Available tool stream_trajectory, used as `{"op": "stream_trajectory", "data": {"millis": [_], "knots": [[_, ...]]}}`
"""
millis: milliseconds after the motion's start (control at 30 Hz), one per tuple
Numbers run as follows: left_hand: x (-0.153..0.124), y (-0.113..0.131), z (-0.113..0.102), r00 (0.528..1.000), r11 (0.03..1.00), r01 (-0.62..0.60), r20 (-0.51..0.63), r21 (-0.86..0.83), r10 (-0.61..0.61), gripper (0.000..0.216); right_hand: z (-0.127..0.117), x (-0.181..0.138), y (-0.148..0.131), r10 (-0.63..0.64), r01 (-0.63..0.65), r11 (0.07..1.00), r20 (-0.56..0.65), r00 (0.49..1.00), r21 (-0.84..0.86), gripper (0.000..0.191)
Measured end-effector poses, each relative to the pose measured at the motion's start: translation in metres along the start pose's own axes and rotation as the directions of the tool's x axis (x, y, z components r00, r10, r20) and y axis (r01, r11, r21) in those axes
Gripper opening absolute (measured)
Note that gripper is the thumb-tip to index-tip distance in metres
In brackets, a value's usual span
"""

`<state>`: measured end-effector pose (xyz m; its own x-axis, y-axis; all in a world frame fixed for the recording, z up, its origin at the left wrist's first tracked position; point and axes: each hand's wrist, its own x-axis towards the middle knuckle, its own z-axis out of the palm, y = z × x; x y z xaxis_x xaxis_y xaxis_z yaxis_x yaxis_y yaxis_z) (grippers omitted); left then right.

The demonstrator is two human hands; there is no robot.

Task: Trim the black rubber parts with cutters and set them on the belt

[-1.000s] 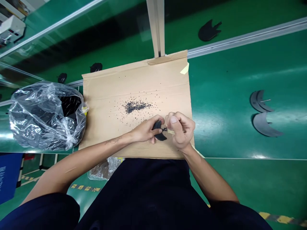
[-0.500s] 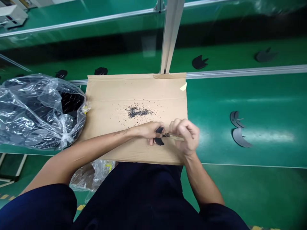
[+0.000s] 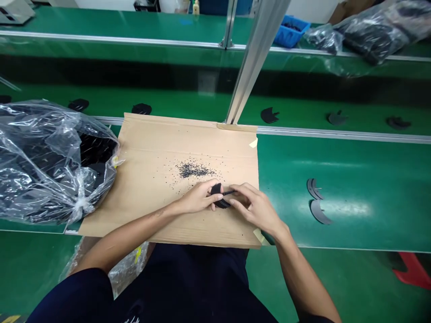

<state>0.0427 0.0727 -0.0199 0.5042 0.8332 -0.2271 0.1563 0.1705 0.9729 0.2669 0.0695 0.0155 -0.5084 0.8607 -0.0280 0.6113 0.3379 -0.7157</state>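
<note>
Over the cardboard sheet (image 3: pixel 161 148), my left hand (image 3: pixel 197 197) is closed around a black curved plastic part (image 3: pixel 217 190), thumb pressed across its face. A thin dark stem (image 3: pixel 229 193) points from the part to the right. My right hand (image 3: pixel 257 208) grips the same part from that side, with fingertips at the stem and the thumb by the lower edge. Its palm side is hidden from me. Beyond both hands, a pile of tiny black bits (image 3: pixel 193 170) is scattered on the cardboard.
A clear plastic bag (image 3: pixel 43 166) of black parts stands at the left. Two curved grey parts (image 3: pixel 314 188) lie on the green table (image 3: pixel 370 179) at right. Behind the cardboard rises a metal post (image 3: pixel 251 67); more black parts (image 3: pixel 269 115) lie beyond the rail.
My right hand has gone from a raised fist with a pale-handled tool to fingers on the black part; the tool no longer shows. The view has tilted up.
</note>
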Motion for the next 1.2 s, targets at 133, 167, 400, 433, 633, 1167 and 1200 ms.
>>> {"op": "stream_trajectory", "data": {"millis": [133,167,400,433,633,1167,1200], "knots": [[-0.010,0.002,-0.007,0.958,0.927,-0.174,-0.160,0.331,0.237,0.017,-0.006,0.024,-0.014,0.005,0.000,0.982,-0.027,1.000,0.191,0.025],[-0.011,0.000,-0.008,0.922,0.880,-0.230,-0.195,0.416,0.333,0.017,-0.007,0.030,-0.017,0.011,-0.003,0.973,-0.031,0.999,0.232,0.025],[-0.011,-0.010,-0.020,0.529,0.549,-0.495,-0.268,0.673,0.805,0.003,0.007,0.050,-0.025,0.063,-0.044,0.865,-0.020,0.998,0.501,0.023],[-0.011,-0.010,-0.021,0.503,0.532,-0.505,-0.269,0.680,0.822,0.005,0.009,0.050,-0.025,0.068,-0.051,0.834,-0.010,0.998,0.549,0.023],[-0.018,-0.009,-0.027,0.447,0.424,-0.468,-0.206,0.776,0.870,0.017,0.017,0.051,-0.027,0.049,-0.078,0.739,0.062,0.997,0.669,0.026],[-0.026,-0.016,-0.030,0.545,0.343,-0.458,-0.047,0.820,0.837,0.024,0.023,0.047,-0.023,0.024,-0.007,0.852,-0.026,0.999,0.524,0.019],[-0.027,-0.017,-0.030,0.563,0.343,-0.453,-0.034,0.823,0.826,0.024,0.024,0.046,-0.023,0.017,0.000,0.858,-0.028,0.999,0.513,0.019]]}}
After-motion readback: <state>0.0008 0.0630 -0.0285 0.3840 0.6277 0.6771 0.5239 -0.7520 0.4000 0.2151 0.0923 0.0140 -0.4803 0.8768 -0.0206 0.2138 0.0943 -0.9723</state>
